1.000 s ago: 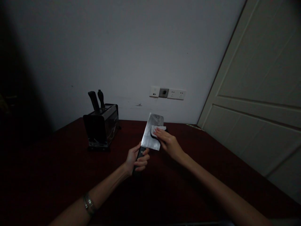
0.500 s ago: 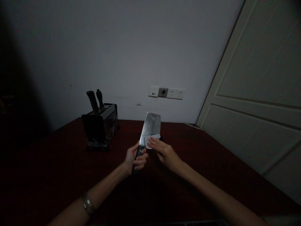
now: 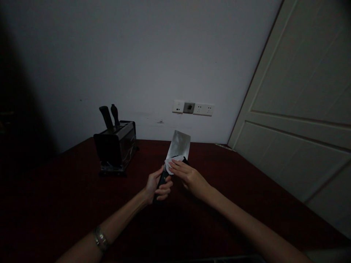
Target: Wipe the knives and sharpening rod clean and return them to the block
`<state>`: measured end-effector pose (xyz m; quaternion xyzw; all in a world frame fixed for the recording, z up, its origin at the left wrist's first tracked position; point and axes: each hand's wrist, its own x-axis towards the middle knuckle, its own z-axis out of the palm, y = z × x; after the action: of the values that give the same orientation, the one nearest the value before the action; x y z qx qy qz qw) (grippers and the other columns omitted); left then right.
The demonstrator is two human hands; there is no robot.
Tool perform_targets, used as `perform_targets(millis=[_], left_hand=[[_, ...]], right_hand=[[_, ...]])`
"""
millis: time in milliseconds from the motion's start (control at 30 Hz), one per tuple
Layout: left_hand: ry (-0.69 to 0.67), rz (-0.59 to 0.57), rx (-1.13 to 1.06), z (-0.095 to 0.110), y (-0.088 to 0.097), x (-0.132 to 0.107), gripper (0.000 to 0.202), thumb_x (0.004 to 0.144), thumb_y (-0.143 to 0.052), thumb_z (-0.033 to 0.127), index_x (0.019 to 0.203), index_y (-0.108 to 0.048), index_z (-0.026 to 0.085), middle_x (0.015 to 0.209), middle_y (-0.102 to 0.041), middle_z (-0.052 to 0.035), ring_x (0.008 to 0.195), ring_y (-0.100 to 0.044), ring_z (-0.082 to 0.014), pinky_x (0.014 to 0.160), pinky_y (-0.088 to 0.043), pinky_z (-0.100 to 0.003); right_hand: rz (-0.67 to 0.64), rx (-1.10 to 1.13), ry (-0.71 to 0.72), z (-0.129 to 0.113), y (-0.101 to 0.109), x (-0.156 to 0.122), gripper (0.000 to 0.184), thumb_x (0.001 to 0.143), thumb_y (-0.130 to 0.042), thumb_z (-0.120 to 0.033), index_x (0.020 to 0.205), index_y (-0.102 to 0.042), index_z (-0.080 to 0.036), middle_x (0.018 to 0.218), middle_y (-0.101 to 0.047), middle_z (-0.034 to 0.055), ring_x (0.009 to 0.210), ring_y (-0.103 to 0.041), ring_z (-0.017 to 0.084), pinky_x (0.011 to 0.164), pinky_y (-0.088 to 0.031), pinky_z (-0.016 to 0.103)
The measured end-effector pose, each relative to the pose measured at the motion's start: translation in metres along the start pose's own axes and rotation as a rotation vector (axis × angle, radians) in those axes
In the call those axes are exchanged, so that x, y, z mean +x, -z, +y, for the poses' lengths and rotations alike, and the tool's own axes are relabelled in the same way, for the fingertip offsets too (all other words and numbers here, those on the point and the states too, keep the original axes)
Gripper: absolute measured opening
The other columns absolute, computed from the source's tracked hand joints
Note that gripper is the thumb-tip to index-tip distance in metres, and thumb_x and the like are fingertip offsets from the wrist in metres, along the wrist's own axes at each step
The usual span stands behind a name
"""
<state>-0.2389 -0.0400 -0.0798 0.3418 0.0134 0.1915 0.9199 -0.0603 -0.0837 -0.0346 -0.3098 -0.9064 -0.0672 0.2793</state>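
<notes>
A cleaver with a wide, square-ended metal blade and a dark handle is held above the table, its blade pointing up and away from me. My left hand is wrapped around the handle. Against the lower part of the blade, near the handle, my right hand presses a white cloth with a dark edge. The fingers of that hand lie over the cloth and hide part of it and of the blade.
On the dark red table, a knife block stands at the left with two black handles sticking up. Wall sockets sit on the white wall behind. A pale panelled door slants along the right side.
My right hand has slid the cloth slightly left and down the blade toward the handle. The cleaver's blade has tilted a little to the right. My left hand keeps its grip.
</notes>
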Motion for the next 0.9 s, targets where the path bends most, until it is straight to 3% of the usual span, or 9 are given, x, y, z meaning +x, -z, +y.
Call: perform_targets(millis=[300,500,567,633,733,800,900], left_hand=[[-0.037,-0.08,-0.008,0.003,-0.007,0.0,0.044,0.086,-0.027,0.052,0.068,-0.043,0.016,0.043,-0.031,0.0073,0.027,-0.01,-0.0028,0.024,-0.023,-0.015],[-0.114,-0.073,0.012,0.01,-0.014,-0.003,0.041,0.088,-0.026,0.048,0.067,-0.042,0.016,0.044,-0.029,0.0077,0.028,-0.01,-0.0027,0.025,-0.024,-0.014],[-0.143,-0.047,0.025,0.012,-0.015,-0.003,0.043,0.088,-0.024,0.049,0.067,-0.042,0.016,0.044,-0.03,0.0073,0.028,-0.01,-0.0026,0.025,-0.025,-0.014],[-0.17,-0.016,0.04,0.012,-0.015,-0.002,0.046,0.088,-0.023,0.051,0.067,-0.043,0.016,0.044,-0.031,0.007,0.029,-0.011,-0.0026,0.025,-0.026,-0.014],[-0.207,0.035,0.068,0.013,-0.014,-0.001,0.046,0.087,-0.024,0.052,0.068,-0.044,0.015,0.045,-0.031,0.0068,0.029,-0.011,-0.0027,0.025,-0.026,-0.014],[-0.222,0.065,0.086,0.013,-0.014,0.0,0.045,0.087,-0.026,0.052,0.068,-0.044,0.015,0.045,-0.031,0.0069,0.03,-0.011,-0.0029,0.024,-0.025,-0.014],[-0.238,0.096,0.116,0.012,-0.013,0.002,0.045,0.087,-0.027,0.053,0.068,-0.044,0.016,0.045,-0.032,0.0068,0.03,-0.013,-0.0033,0.025,-0.025,-0.014]], right_hand=[[0.138,0.07,0.006,0.006,0.01,0.001,0.049,0.082,-0.041,-0.003,0.127,-0.044,-0.022,0.13,-0.048,0.0066,0.125,-0.037,0.018,0.101,-0.037,0.043],[0.449,0.016,-0.206,0.034,0.015,-0.01,0.038,0.086,-0.046,-0.015,0.123,-0.049,-0.025,0.123,-0.055,0.0068,0.116,-0.048,0.019,0.099,-0.04,0.043],[0.49,-0.014,-0.298,0.045,0.009,-0.018,0.038,0.085,-0.046,-0.018,0.123,-0.048,-0.024,0.122,-0.056,0.0083,0.113,-0.051,0.02,0.096,-0.041,0.044],[0.454,-0.042,-0.381,0.055,-0.004,-0.028,0.036,0.085,-0.046,-0.02,0.121,-0.05,-0.022,0.119,-0.058,0.0104,0.109,-0.053,0.022,0.094,-0.041,0.046],[0.275,-0.081,-0.474,0.062,-0.029,-0.045,0.029,0.085,-0.045,-0.021,0.111,-0.057,-0.017,0.113,-0.061,0.0135,0.104,-0.057,0.025,0.091,-0.042,0.046],[0.146,-0.098,-0.498,0.062,-0.045,-0.054,0.026,0.085,-0.044,-0.02,0.107,-0.058,-0.016,0.109,-0.062,0.0135,0.101,-0.058,0.024,0.089,-0.044,0.043],[0.065,-0.105,-0.5,0.057,-0.059,-0.061,0.025,0.086,-0.042,-0.02,0.104,-0.059,-0.016,0.104,-0.065,0.012,0.097,-0.059,0.022,0.086,-0.045,0.037]])
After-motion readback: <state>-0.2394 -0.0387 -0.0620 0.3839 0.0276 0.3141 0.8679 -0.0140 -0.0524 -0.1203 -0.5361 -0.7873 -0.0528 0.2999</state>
